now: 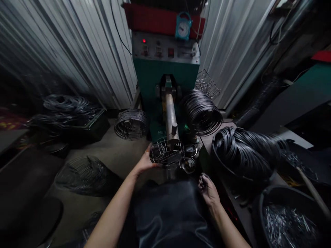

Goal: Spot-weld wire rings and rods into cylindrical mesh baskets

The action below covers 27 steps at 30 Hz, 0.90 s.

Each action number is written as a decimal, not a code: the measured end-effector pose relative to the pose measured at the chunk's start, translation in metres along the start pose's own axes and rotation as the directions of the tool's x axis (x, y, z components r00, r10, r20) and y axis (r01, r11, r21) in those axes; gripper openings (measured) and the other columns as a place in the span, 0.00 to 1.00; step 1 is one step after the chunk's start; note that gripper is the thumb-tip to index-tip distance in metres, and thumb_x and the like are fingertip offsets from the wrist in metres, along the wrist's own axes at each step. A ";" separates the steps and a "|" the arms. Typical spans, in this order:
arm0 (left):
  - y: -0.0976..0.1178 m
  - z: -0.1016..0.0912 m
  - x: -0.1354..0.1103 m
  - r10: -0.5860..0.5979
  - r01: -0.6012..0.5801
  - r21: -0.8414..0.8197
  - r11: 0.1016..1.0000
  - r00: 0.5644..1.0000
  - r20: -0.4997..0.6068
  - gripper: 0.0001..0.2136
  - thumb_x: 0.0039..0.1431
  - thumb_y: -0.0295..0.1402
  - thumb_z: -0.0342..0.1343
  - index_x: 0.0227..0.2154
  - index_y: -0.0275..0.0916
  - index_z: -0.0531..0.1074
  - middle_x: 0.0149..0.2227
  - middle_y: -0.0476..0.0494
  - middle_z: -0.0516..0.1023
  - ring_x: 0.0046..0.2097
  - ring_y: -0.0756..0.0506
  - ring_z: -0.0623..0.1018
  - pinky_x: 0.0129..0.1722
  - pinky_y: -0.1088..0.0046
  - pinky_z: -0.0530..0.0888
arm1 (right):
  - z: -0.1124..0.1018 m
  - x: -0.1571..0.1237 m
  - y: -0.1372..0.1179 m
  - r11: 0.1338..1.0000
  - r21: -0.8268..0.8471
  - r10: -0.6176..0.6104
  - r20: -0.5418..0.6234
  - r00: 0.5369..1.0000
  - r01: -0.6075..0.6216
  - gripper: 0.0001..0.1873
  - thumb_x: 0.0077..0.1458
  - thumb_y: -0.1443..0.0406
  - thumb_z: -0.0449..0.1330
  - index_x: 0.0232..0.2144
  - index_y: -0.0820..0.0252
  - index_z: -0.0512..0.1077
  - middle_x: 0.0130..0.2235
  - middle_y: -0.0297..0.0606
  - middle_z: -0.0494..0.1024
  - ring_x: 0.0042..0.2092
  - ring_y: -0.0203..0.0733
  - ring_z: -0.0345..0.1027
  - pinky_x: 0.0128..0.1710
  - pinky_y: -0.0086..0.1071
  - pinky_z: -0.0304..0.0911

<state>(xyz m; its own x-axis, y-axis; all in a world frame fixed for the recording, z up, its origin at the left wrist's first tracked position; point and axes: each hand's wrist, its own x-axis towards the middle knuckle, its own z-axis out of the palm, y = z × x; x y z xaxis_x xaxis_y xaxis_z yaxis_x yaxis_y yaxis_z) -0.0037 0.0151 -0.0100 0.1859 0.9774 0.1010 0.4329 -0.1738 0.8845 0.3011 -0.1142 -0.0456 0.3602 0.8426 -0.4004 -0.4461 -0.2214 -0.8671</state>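
Observation:
A round wire basket (167, 153) sits at the lower end of the machine's metal arm (171, 113). My left hand (145, 161) grips the basket's left side, thumb and fingers around its rim. Lower right, my right hand (208, 190) is apart from the basket, its fingers curled together around small metal pieces too dark to name exactly. Between the hands, right of the basket, are small round metal parts (187, 164). The green machine (144, 79) stands straight ahead, with a red light lit on its panel.
Coils of wire rings (203, 113) flank the machine, with a smaller stack (131, 124) at left. At right are a tub of looped wire (240, 151) and a black bucket (258, 206) of short metal pins. A wire bundle (82, 175) lies on the left floor.

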 end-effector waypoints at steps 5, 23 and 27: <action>-0.005 0.018 -0.015 -0.149 0.109 -0.323 0.940 0.984 -0.101 0.47 0.35 0.44 0.66 0.57 0.39 0.48 0.56 0.35 0.63 0.55 0.40 0.69 0.52 0.61 0.69 | -0.012 -0.013 0.035 0.723 -0.555 -0.310 0.272 0.911 0.412 0.11 0.46 0.57 0.61 0.29 0.58 0.75 0.31 0.39 0.78 0.35 0.45 0.72 0.37 0.37 0.67; 0.099 0.022 -0.076 0.191 -0.194 0.513 0.836 0.980 0.059 0.41 0.33 0.35 0.65 0.55 0.43 0.56 0.52 0.39 0.65 0.56 0.36 0.64 0.53 0.55 0.62 | 0.116 -0.053 -0.076 0.016 -0.747 -0.157 0.655 0.739 0.665 0.11 0.45 0.71 0.59 0.34 0.58 0.68 0.28 0.34 0.76 0.30 0.39 0.69 0.27 0.26 0.56; 0.100 0.021 -0.076 0.177 -0.191 0.520 0.832 0.981 0.077 0.40 0.34 0.35 0.64 0.55 0.42 0.56 0.53 0.38 0.64 0.56 0.36 0.63 0.53 0.56 0.62 | 0.106 -0.050 -0.063 0.118 -0.605 -0.162 0.771 0.616 0.788 0.10 0.48 0.73 0.56 0.34 0.57 0.71 0.32 0.34 0.78 0.35 0.38 0.72 0.34 0.27 0.62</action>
<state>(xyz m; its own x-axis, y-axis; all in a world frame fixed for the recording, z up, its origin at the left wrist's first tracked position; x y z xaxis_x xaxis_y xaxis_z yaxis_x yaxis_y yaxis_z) 0.0440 -0.0793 0.0615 0.3268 0.9189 0.2209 0.7836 -0.3942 0.4802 0.2243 -0.0908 0.0604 -0.3372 0.9335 0.1220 0.7266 0.3404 -0.5968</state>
